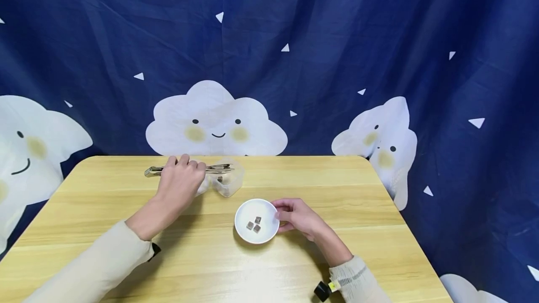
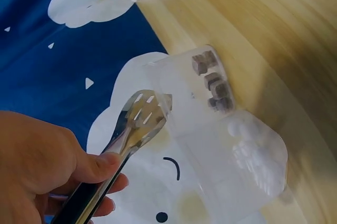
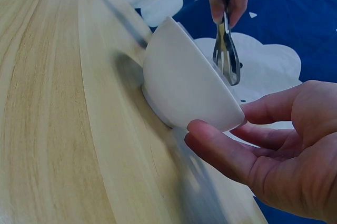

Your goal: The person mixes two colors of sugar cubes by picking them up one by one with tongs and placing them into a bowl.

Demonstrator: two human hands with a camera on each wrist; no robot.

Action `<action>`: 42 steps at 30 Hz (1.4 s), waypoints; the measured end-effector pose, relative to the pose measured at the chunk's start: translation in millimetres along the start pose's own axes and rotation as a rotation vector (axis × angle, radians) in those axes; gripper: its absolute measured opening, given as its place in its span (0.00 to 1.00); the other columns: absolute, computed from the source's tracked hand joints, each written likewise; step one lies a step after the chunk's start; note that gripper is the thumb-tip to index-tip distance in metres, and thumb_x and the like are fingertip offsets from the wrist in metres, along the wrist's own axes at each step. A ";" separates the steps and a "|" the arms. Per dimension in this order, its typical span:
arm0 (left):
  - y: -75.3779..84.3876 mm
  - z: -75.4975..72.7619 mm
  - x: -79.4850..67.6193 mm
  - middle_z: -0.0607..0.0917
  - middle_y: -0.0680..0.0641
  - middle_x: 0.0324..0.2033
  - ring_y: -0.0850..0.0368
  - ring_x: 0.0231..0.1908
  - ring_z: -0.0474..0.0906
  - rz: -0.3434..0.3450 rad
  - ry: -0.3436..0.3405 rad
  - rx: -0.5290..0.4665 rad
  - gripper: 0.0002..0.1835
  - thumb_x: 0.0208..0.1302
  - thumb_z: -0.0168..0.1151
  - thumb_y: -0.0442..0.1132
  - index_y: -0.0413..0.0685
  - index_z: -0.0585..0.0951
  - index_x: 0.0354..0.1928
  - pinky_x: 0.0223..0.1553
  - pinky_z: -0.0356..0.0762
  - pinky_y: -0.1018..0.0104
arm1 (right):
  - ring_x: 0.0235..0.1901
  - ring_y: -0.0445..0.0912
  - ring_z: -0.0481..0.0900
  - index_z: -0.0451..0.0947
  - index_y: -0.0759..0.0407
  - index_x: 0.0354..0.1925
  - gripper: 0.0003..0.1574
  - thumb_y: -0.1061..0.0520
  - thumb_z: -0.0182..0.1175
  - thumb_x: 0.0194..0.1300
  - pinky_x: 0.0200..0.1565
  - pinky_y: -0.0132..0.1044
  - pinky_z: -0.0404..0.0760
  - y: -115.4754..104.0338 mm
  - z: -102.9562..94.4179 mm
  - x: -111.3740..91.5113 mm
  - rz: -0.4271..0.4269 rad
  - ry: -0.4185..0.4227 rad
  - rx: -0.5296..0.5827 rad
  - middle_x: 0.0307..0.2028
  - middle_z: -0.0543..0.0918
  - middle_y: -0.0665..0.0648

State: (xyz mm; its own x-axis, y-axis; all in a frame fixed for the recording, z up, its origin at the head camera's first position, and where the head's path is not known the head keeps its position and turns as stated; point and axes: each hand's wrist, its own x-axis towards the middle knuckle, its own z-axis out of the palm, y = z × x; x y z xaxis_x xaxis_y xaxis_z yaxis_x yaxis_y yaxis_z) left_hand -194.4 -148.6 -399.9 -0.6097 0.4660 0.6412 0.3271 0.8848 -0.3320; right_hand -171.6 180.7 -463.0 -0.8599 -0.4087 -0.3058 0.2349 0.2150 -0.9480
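My left hand (image 1: 180, 182) grips metal tongs (image 2: 138, 121) with slotted heads, held level over a clear plastic container (image 1: 230, 185) near the table's far edge. Several brown cubes (image 2: 213, 86) lie in one half of the container in the left wrist view. Another brown piece shows right at the tong tips; whether they pinch it I cannot tell. My right hand (image 1: 300, 218) holds a white bowl (image 3: 184, 79) by its right rim, thumb on the near side. Three brown cubes (image 1: 254, 225) lie in the bowl, which stands on the table.
The pale wooden table (image 1: 202, 265) ends just behind the container. Behind it hangs a dark blue curtain (image 1: 320, 22) with white clouds and triangles. The container's other half (image 2: 258, 155) shows whitish, lumpy shapes.
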 end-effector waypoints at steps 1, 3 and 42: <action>-0.7 -1.3 -0.5 0.83 0.43 0.17 0.48 0.22 0.72 -0.002 0.004 -0.001 0.13 0.55 0.55 0.19 0.42 0.80 0.22 0.25 0.64 0.59 | 0.41 0.46 0.86 0.73 0.73 0.66 0.26 0.65 0.57 0.72 0.43 0.44 0.90 0.1 0.1 -0.1 0.000 0.000 0.001 0.54 0.82 0.70; -1.8 -3.4 -1.3 0.83 0.43 0.17 0.48 0.22 0.72 -0.005 0.014 -0.007 0.13 0.56 0.55 0.19 0.41 0.79 0.22 0.25 0.64 0.59 | 0.41 0.46 0.86 0.72 0.73 0.66 0.27 0.65 0.57 0.72 0.44 0.44 0.90 0.0 0.2 -0.4 0.000 0.000 0.003 0.54 0.81 0.70; -9.9 -39.5 -24.9 0.91 0.48 0.32 0.52 0.31 0.78 0.039 0.052 -0.404 0.09 0.58 0.72 0.36 0.46 0.86 0.42 0.31 0.69 0.58 | 0.41 0.46 0.86 0.72 0.73 0.67 0.27 0.65 0.57 0.72 0.44 0.43 0.90 0.3 -0.6 -0.8 0.006 -0.002 0.000 0.54 0.81 0.70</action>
State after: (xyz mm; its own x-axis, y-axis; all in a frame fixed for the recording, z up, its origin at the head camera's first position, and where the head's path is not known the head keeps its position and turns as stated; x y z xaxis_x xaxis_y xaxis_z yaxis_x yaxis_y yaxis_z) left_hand -153.9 -169.3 -385.2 -0.5576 0.4890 0.6708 0.6128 0.7876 -0.0647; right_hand -171.2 181.7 -462.9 -0.8575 -0.4091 -0.3120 0.2405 0.2174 -0.9460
